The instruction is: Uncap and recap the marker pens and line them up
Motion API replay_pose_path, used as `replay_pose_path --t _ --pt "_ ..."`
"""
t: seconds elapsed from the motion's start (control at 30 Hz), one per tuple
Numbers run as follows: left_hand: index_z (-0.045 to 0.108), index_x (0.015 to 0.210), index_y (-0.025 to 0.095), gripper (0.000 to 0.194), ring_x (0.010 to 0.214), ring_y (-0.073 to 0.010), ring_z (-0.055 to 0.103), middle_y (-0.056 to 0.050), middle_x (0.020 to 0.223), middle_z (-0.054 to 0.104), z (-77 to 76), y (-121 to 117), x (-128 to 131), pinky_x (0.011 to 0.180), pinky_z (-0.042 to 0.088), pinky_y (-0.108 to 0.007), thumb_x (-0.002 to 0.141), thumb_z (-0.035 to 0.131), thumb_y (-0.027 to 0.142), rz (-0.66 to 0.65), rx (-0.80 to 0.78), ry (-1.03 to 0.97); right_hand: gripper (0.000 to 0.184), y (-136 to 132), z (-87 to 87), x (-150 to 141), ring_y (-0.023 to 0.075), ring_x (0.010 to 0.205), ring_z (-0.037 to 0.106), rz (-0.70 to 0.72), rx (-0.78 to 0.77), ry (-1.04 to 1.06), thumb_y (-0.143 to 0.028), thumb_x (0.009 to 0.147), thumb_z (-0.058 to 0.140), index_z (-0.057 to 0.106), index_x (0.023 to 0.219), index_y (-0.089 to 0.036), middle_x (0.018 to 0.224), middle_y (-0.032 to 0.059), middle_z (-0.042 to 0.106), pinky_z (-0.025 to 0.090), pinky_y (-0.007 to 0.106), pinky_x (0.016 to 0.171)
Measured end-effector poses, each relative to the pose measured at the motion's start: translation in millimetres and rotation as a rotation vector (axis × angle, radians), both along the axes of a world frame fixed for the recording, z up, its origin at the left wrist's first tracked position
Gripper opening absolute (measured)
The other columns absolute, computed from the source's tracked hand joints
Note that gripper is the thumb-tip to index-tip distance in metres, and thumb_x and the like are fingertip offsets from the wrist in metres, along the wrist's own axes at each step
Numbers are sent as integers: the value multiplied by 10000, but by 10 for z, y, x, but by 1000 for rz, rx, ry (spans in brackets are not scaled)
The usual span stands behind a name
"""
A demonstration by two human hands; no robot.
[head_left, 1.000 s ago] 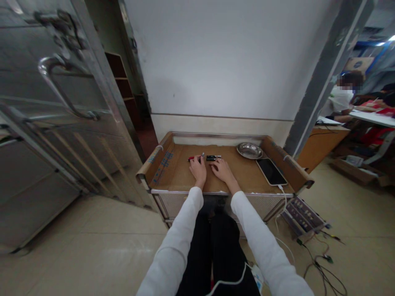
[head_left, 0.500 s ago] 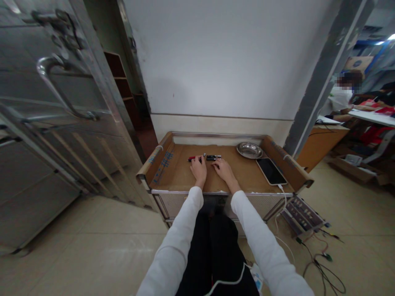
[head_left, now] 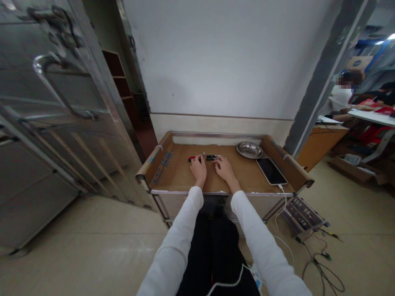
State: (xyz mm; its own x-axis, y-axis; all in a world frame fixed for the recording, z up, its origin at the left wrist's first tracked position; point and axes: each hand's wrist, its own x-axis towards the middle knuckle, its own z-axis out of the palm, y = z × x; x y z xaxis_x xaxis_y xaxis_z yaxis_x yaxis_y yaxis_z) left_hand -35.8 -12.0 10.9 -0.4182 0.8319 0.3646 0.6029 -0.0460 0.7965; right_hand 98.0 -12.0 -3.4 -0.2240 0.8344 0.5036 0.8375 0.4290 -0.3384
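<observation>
My left hand is closed, its fingers bent over a slim red-and-black object with a small light tip at its right end. Its exact kind is too small to tell, and my fingers cover its middle. Just to the right lies a short black object with a silvery end, flat on the brown cardboard lining of the cart top. My right hand has its fingers curled in and the tips against this black object near the silvery end.
A shallow metal dish stands at the back right of the cart. In front of it lies a phone with a white cable. Raised cardboard-covered sides bound the top. An electrical unit with loose wires sits on the floor. Another person is far right.
My right hand has shifted slightly forward and right, its fingertips now closer to the black object's silvery end. My left hand stays on the red-and-black object.
</observation>
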Motion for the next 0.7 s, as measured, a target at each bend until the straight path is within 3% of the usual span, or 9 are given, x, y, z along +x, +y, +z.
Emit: replay_pose_path --t 0.3,0.5,0.6,0.7 --pt "653 991 185 246 960 -218 584 -111 992 632 -37 48 -14 926 422 -355 896 432 237 -54 107 -136 304 -19 -41 -17 239 1060 477 -119 -2 -37 -177 873 427 633 1097 -185 1164 115 552 396 372 919" --pt "680 902 198 202 958 -181 594 -68 978 660 -86 73 2 941 436 -335 861 483 185 -393 173 -113 467 -30 -4 -7 235 1067 490 -166 57 23 -156 870 415 429 1335 -130 1198 137 544 388 348 934" --pt "668 922 192 165 879 -164 608 -55 948 668 -69 56 19 889 467 -325 818 546 151 -547 182 -83 363 -32 -9 9 233 1069 497 -170 16 -3 -171 884 423 518 1235 -156 1163 125 564 387 339 916" --pt "625 977 183 182 860 -158 609 -53 949 658 -44 39 35 856 484 -316 799 588 166 -545 251 -114 282 -25 -29 23 232 1058 507 -210 -30 -19 -185 891 436 573 1136 -158 1120 120 588 381 339 896"
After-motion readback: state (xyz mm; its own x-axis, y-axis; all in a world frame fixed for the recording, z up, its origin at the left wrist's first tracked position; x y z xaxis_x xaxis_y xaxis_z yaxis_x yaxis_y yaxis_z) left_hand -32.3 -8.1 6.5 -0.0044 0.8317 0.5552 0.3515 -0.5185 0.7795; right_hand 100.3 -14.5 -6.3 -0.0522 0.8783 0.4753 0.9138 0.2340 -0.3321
